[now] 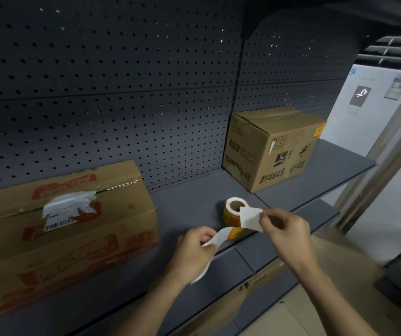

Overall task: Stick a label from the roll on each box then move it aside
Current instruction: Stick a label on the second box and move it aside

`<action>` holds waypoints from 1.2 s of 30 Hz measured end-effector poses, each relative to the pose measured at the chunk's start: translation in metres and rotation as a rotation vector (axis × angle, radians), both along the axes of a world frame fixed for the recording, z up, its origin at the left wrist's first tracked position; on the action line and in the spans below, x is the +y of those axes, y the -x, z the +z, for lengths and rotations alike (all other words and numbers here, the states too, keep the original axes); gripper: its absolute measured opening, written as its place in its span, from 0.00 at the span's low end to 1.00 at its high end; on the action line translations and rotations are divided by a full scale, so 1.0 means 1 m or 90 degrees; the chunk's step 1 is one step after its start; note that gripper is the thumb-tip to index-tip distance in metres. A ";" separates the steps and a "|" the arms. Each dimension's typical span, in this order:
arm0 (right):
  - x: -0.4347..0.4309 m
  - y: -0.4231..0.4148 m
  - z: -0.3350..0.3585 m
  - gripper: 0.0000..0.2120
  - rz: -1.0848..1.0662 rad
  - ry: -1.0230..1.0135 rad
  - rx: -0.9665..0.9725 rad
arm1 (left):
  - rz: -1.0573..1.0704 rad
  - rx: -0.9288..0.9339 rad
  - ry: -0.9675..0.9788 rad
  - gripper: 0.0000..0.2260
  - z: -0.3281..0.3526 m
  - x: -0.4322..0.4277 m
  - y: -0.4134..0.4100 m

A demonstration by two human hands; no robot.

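Note:
A roll of orange labels (233, 212) stands on the grey shelf (194, 190), between two cardboard boxes. My right hand (285, 230) pinches a square label (250, 218), white back towards me, just in front of the roll. My left hand (195, 248) holds the loose white backing strip (215, 241) that trails from the roll. A wide box with red print and a torn white shipping label (61, 229) lies at the left. A taller brown box (272, 146) stands at the back right, with an orange sticker (319, 130) near its top right corner.
A dark pegboard wall (121, 93) backs the shelf. A lower shelf edge (279, 258) runs beneath my hands, with more cardboard (231, 309) below it. A white appliance with printed stickers (369, 105) stands to the right of the shelving.

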State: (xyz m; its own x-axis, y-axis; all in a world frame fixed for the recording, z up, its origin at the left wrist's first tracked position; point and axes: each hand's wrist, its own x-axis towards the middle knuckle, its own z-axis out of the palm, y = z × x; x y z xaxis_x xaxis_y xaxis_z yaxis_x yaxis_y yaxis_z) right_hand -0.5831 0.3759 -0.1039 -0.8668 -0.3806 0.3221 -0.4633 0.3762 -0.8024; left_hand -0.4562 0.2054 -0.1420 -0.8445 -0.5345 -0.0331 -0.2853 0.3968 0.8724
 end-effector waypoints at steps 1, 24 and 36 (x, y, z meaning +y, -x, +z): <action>-0.002 -0.003 0.001 0.06 0.003 -0.001 0.022 | 0.001 0.011 -0.004 0.10 0.001 0.000 -0.002; -0.085 -0.073 -0.010 0.10 0.306 -0.073 0.526 | 0.198 0.233 -0.201 0.10 0.049 -0.039 -0.071; -0.112 -0.089 -0.002 0.08 0.291 0.052 -0.029 | 0.240 0.233 -0.138 0.03 0.053 -0.054 -0.102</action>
State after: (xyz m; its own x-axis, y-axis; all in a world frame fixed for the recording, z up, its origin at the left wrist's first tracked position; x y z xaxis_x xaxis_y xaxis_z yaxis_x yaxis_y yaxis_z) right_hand -0.4945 0.2639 -0.1058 -0.6302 -0.7019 0.3319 -0.5303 0.0768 -0.8443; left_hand -0.3542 0.1511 -0.0893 -0.5741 -0.8146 0.0835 -0.0361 0.1270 0.9912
